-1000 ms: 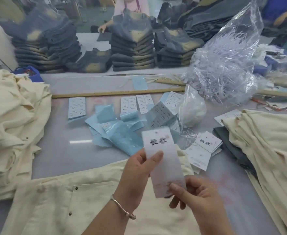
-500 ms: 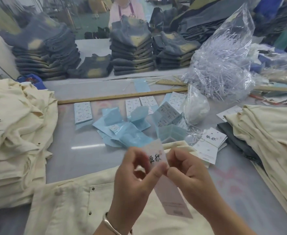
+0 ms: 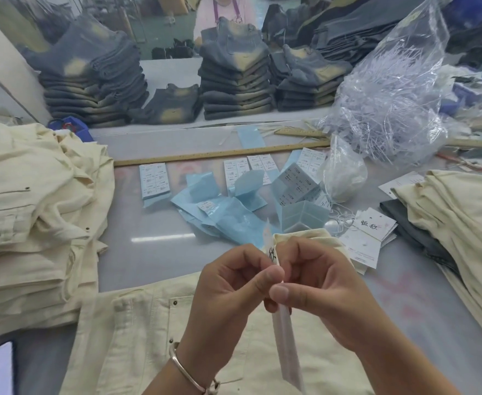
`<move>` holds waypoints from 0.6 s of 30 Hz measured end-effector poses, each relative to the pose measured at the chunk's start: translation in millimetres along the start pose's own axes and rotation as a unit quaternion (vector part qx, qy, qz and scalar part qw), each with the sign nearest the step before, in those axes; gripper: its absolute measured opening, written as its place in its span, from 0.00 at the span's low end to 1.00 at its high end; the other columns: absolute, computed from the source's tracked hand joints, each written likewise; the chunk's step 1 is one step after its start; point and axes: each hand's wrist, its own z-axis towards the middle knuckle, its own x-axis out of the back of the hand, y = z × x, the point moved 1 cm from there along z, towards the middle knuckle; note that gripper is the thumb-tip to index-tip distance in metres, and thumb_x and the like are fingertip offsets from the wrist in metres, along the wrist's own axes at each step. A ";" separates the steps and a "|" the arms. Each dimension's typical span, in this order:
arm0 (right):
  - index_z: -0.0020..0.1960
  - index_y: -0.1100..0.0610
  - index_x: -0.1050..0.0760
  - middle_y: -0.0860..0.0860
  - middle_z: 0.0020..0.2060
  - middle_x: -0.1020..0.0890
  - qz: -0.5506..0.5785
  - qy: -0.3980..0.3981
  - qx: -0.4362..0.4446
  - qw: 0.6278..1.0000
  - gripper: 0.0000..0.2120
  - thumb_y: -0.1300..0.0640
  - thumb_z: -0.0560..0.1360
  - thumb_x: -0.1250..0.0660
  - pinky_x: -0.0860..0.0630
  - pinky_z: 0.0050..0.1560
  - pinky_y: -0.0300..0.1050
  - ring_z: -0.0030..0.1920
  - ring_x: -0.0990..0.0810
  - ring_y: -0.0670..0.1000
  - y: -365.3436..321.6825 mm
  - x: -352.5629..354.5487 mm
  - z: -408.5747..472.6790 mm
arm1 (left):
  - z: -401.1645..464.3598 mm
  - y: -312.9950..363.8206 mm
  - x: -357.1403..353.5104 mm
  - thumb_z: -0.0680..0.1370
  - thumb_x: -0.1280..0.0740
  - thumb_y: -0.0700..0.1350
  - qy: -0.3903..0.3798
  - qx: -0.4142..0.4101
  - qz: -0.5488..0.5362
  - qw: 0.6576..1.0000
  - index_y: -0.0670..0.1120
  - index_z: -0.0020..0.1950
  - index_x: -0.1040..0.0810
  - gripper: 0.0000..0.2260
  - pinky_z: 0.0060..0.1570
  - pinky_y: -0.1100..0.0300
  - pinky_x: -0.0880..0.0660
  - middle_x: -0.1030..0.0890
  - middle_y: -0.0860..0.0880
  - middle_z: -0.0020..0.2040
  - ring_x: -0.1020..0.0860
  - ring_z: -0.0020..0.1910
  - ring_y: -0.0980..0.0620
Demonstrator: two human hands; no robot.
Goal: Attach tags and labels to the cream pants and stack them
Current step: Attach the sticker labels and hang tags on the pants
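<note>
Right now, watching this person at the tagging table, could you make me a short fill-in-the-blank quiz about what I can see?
1. Both hands, left hand and right hand, pinch a white ____.
2. The left wrist wears a ____.
3. The pants under the hands are ____ coloured.
4. The jeans stacks stand at the table's ____ side.

Missing words: tag; bracelet; cream; far
</note>
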 end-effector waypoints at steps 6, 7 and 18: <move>0.40 0.59 0.27 0.56 0.33 0.24 0.022 -0.026 -0.009 0.999 0.14 0.56 0.68 0.23 0.33 0.41 0.60 0.36 0.22 0.57 0.3 -0.5 0.8 | -1.7 1.4 1.4 0.65 0.21 0.55 0.006 0.003 -0.007 1.000 0.46 0.37 0.20 0.15 0.30 0.56 0.27 0.23 0.45 0.31 0.28 0.29 0.45; 0.40 0.60 0.27 0.57 0.33 0.24 0.024 -0.031 -0.011 0.999 0.13 0.56 0.69 0.23 0.32 0.42 0.60 0.36 0.22 0.57 1.2 0.3 1.2 | -1.6 1.2 1.3 0.64 0.20 0.54 0.007 0.004 -0.009 1.000 0.46 0.36 0.20 0.15 0.30 0.58 0.28 0.24 0.44 0.31 0.28 0.29 0.44; 0.41 0.62 0.27 0.61 0.34 0.20 -0.167 0.086 -0.210 0.960 0.08 0.66 0.62 0.33 0.28 0.40 0.45 0.37 0.22 0.55 64.7 22.6 31.9 | 7.7 -40.0 47.5 0.77 0.34 0.41 0.039 0.038 0.301 0.952 0.52 0.44 0.22 0.06 0.36 0.63 0.25 0.21 0.51 0.33 0.24 0.31 0.54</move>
